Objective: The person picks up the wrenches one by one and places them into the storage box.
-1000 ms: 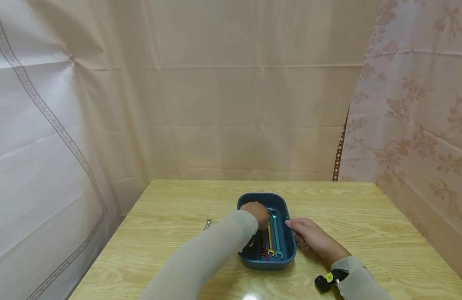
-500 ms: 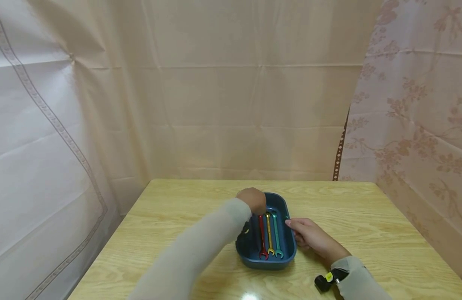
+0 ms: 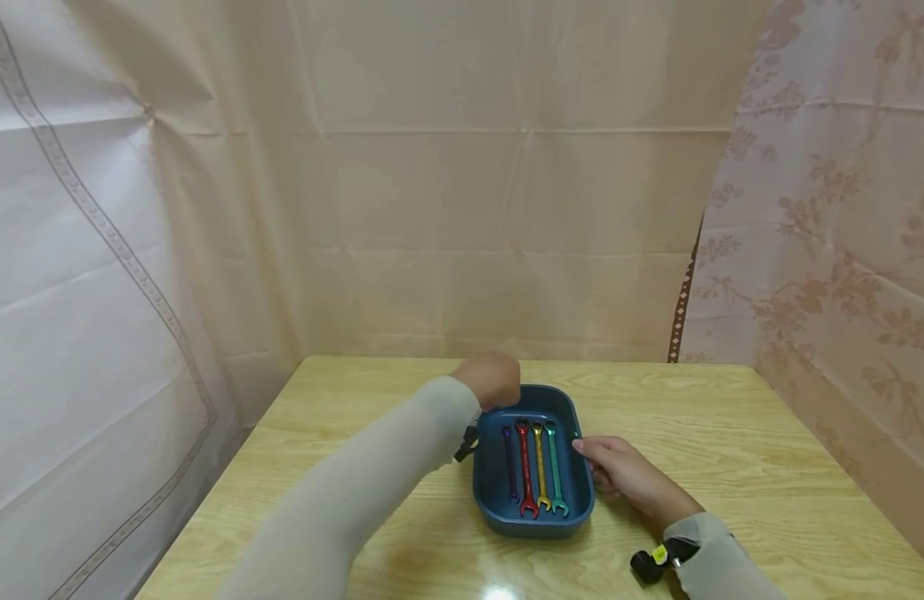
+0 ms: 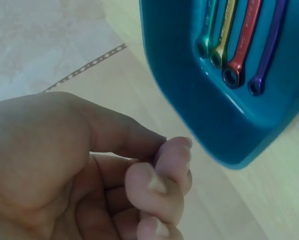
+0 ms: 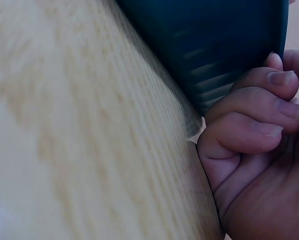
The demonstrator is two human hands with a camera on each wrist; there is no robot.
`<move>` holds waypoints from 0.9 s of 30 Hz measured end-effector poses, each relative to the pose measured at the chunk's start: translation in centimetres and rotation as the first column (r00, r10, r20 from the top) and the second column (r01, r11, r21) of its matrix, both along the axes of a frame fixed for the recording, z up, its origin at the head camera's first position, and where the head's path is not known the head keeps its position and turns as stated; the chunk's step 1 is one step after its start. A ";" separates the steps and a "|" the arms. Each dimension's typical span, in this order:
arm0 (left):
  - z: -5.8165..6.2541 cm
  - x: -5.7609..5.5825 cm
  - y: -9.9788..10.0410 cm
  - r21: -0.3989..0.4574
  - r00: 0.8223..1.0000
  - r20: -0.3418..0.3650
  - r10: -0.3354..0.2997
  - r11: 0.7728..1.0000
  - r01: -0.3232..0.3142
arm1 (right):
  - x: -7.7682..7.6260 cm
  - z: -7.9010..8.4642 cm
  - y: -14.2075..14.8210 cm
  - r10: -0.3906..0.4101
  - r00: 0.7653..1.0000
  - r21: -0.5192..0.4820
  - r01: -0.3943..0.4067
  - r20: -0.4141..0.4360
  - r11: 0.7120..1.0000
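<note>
A deep blue tray [image 3: 533, 527] stands on the table, with combination wrenches lying side by side in it: a purple wrench [image 3: 510, 465], a red wrench [image 3: 526, 475], a yellow wrench [image 3: 541, 467] and a green wrench [image 3: 555, 471]. Over the tray's far left corner hovers my left hand [image 3: 491, 381]. In the left wrist view its fingers are loosely curled, thumb tip near the index finger, holding nothing, just outside the tray wall [image 4: 177, 107]. My right hand [image 3: 628, 475] pinches the tray's right rim; its other fingers are curled against the outer side, as the right wrist view [image 5: 254, 115] shows.
The wood-grain table [image 3: 379, 392] reaches back to a beige curtain [image 3: 432, 250]. A white cloth [image 3: 79, 333] hangs at the left and a floral one [image 3: 844, 250] at the right. Black wrist cameras sit on both sleeves. My left sleeve [image 3: 357, 483] hides part of the table.
My left hand has risen out of the tray toward its far left corner, uncovering the purple wrench. The silver wrench on the table is now hidden by my sleeve. My right hand stays put.
</note>
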State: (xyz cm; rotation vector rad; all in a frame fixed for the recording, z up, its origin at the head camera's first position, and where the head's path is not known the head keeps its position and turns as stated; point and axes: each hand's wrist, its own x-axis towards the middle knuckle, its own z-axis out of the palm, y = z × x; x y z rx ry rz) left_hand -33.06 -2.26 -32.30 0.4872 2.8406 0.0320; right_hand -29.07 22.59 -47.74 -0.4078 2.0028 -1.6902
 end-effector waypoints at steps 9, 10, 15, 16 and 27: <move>0.2 -0.1 -2.2 0.105 0.993 0.072 0.094 0.989 -0.102 | 0.0 -0.4 0.1 0.006 1.000 -0.025 -0.006 0.000 1.000; 0.1 0.1 -2.5 0.106 0.993 0.068 0.099 0.989 -0.106 | 0.0 -0.4 0.1 0.010 1.000 -0.027 -0.010 -0.001 1.000; -0.2 1.2 -3.5 0.062 0.996 -0.001 0.085 0.994 -0.085 | 0.1 -0.3 0.1 0.017 1.000 -0.022 -0.017 -0.006 1.000; -0.3 1.5 -3.7 0.061 0.996 -0.014 0.087 0.994 -0.086 | 0.1 -0.3 0.1 0.019 1.000 -0.019 -0.019 -0.011 1.000; -3.1 2.1 -7.2 0.007 0.995 -0.059 0.078 0.997 -0.078 | -0.1 -0.1 0.1 0.000 1.000 0.007 0.000 -0.019 1.000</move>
